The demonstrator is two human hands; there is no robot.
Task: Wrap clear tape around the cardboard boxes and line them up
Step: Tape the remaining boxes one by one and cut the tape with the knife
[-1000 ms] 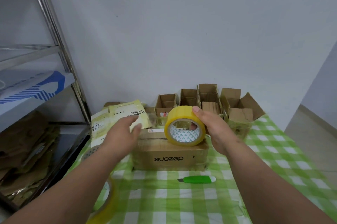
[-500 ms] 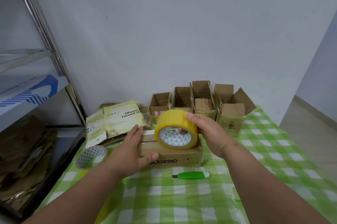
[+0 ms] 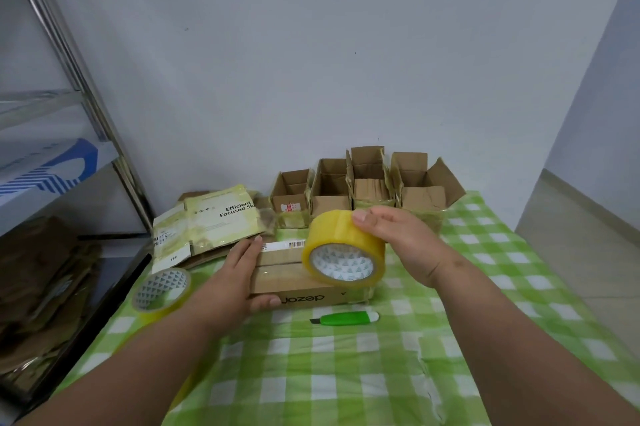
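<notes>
centre of the frame: flat cardboard box [image 3: 294,281] lying on the green checked tablecloth [image 3: 346,373], printed side facing the camera
left hand [image 3: 230,281]: fingers straight along the box's left end, thumb hooked on its front face, holding it down
right hand [image 3: 398,242]: fingers curled over the top of the tape roll [image 3: 343,257], gripping it
tape roll: yellowish, standing on edge on the box's right half, core facing the camera
lower centre: green utility knife [image 3: 346,318] on the cloth, just in front of the box
left of the box: second tape roll [image 3: 161,290], partly behind the left forearm
upper centre: row of open cardboard boxes [image 3: 367,183] against the wall
upper left of the table: flattened printed carton [image 3: 207,224]
far left edge: metal shelf [image 3: 52,148]
</notes>
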